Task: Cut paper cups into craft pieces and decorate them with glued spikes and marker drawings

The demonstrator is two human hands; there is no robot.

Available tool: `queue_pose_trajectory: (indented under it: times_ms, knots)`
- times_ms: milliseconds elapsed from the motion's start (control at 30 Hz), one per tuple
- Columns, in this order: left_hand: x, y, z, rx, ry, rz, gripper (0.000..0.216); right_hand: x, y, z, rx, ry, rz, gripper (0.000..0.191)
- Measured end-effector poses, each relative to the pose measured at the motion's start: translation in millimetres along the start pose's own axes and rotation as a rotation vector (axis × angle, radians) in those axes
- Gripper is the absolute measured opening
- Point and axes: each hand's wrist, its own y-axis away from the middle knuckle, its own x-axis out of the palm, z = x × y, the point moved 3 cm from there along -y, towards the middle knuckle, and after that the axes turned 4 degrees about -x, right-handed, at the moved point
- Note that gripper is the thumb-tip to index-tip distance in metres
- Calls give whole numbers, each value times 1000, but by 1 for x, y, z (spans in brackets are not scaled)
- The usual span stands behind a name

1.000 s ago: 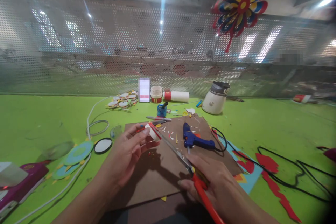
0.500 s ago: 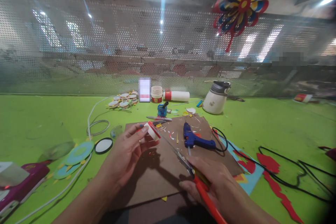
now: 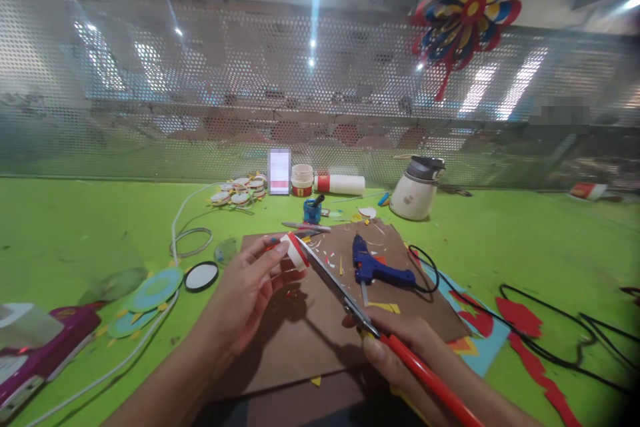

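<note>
My left hand [image 3: 255,273] pinches a short white paper-cup piece with a red band [image 3: 296,251] between thumb and fingers, raised over the brown cardboard [image 3: 280,353]. In my right hand [image 3: 405,347] is a pair of scissors [image 3: 345,297] with red and yellow handles. Their blades point up and left, the tips at the red edge of the cup piece. Whether the blades touch or cut it I cannot tell. Just beyond my right hand, a blue glue gun [image 3: 380,269] lies on the cardboard among paper scraps.
On the green table [image 3: 500,233] stand a white jug [image 3: 413,197], a phone [image 3: 279,172], a blue pot [image 3: 312,212] and a cup [image 3: 302,181]. Left are cyan paper discs [image 3: 157,289] and a purple power strip [image 3: 65,347]. A black cable [image 3: 530,340] and red scraps [image 3: 520,317] lie right.
The scissors have turned and come up closer to the cup piece, their tips now at its edge. My left hand keeps its grip on the piece. The view has shifted slightly.
</note>
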Motion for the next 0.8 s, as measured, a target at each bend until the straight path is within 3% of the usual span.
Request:
queue_pose_trajectory:
  times_ms: [800]
  knots:
    - [2, 1, -2, -3, -10, -30, 26, 7, 3, -12, 3, 194, -30, 38]
